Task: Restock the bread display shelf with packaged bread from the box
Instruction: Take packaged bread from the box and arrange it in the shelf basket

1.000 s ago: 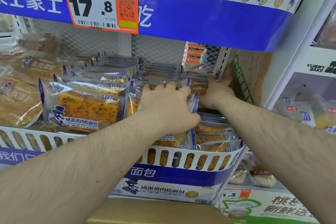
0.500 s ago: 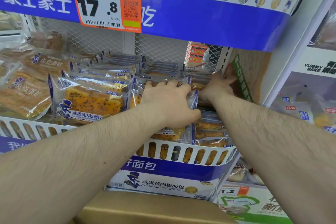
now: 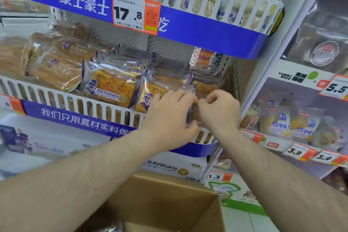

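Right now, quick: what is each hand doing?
Left hand: fingers over the bread packets at the shelf front, thumb under; gripping them.
Right hand: fingers curled, pinching the same packets from the right.

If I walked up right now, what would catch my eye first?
Two bare hands meet at the shelf's right front: the left hand and right hand grip a packaged bread between them. Above hangs an orange 17.8 price tag; below, an open cardboard box.

the left hand (image 3: 170, 112) and right hand (image 3: 218, 111) cover the bread packet between them; the cardboard box (image 3: 169, 199) is cut off below.
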A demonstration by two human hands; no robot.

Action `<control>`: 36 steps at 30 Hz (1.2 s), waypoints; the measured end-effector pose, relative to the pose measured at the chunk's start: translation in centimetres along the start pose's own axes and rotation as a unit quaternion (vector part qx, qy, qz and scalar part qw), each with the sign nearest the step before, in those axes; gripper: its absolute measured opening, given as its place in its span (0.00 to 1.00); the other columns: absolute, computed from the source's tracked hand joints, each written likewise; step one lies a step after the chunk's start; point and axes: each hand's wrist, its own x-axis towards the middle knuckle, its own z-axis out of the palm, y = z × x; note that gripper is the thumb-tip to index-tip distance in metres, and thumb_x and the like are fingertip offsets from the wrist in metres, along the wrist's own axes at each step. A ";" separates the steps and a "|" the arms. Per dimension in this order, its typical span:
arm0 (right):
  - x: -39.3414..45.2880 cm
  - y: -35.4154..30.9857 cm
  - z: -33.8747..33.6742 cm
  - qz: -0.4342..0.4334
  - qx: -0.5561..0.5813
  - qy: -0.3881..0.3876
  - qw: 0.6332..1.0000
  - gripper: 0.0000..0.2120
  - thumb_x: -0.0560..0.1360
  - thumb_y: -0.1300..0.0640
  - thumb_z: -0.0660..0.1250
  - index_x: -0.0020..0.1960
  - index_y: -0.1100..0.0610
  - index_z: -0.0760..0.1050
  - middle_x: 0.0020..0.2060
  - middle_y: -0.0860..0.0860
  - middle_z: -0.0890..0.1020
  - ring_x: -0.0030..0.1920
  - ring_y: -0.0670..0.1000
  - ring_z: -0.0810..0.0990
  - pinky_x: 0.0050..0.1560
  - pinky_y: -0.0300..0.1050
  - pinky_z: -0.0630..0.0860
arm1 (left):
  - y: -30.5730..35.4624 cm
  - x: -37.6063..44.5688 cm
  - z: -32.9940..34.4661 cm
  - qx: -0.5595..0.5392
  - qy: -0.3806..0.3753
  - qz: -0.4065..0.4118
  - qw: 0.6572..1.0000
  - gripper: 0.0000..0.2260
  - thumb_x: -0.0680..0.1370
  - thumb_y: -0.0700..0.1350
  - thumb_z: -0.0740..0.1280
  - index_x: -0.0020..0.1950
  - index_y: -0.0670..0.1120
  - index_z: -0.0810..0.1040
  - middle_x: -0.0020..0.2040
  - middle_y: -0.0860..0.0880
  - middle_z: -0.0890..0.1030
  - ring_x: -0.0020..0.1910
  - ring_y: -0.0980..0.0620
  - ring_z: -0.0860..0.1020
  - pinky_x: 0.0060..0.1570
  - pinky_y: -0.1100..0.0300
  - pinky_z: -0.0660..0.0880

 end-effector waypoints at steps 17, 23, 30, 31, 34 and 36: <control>-23.3 9.5 16.2 0.055 -0.085 -0.550 0.829 0.11 0.76 0.51 0.68 0.37 0.52 0.73 0.37 0.50 0.78 0.41 0.53 0.76 0.40 0.43 0.71 | -4.4 -18.5 0.3 0.047 -0.557 -0.127 0.820 0.07 0.75 0.54 0.65 0.51 0.55 0.73 0.47 0.54 0.77 0.48 0.50 0.76 0.48 0.54 0.77; -30.8 16.4 20.5 0.240 -0.130 -0.674 0.686 0.24 0.70 0.48 0.76 0.62 0.55 0.74 0.52 0.51 0.79 0.57 0.55 0.77 0.50 0.41 0.76 | -6.1 -20.8 2.8 0.038 -0.670 -0.144 0.727 0.12 0.78 0.51 0.63 0.59 0.49 0.76 0.44 0.53 0.76 0.44 0.51 0.76 0.36 0.59 0.70; -35.9 20.7 20.0 0.359 -0.059 -0.640 0.677 0.16 0.71 0.50 0.77 0.53 0.51 0.74 0.47 0.47 0.80 0.49 0.49 0.78 0.61 0.48 0.75 | -6.8 -21.5 3.6 -0.001 -0.728 -0.166 0.665 0.16 0.81 0.50 0.62 0.67 0.48 0.74 0.51 0.52 0.78 0.45 0.54 0.76 0.38 0.62 0.71; -36.0 20.8 19.4 0.382 -0.058 -0.647 0.657 0.14 0.73 0.50 0.75 0.52 0.53 0.74 0.50 0.49 0.80 0.51 0.51 0.78 0.59 0.49 0.74 | -6.6 -21.6 3.7 -0.006 -0.733 -0.165 0.660 0.16 0.81 0.50 0.62 0.67 0.47 0.74 0.54 0.51 0.78 0.49 0.52 0.76 0.41 0.61 0.74; -37.0 21.3 18.0 0.478 -0.054 -0.643 0.595 0.28 0.75 0.42 0.70 0.70 0.52 0.68 0.69 0.54 0.74 0.65 0.59 0.74 0.48 0.54 0.79 | -6.2 -21.7 4.1 -0.017 -0.742 -0.167 0.649 0.18 0.81 0.51 0.62 0.71 0.49 0.72 0.56 0.52 0.76 0.50 0.52 0.74 0.43 0.61 0.70; -38.9 21.9 17.9 0.539 -0.026 -0.588 0.602 0.34 0.75 0.34 0.65 0.75 0.47 0.63 0.72 0.53 0.71 0.66 0.60 0.73 0.40 0.52 0.83 | -5.9 -21.7 4.3 -0.017 -0.748 -0.169 0.642 0.19 0.81 0.51 0.63 0.72 0.50 0.71 0.55 0.53 0.75 0.46 0.54 0.73 0.41 0.62 0.68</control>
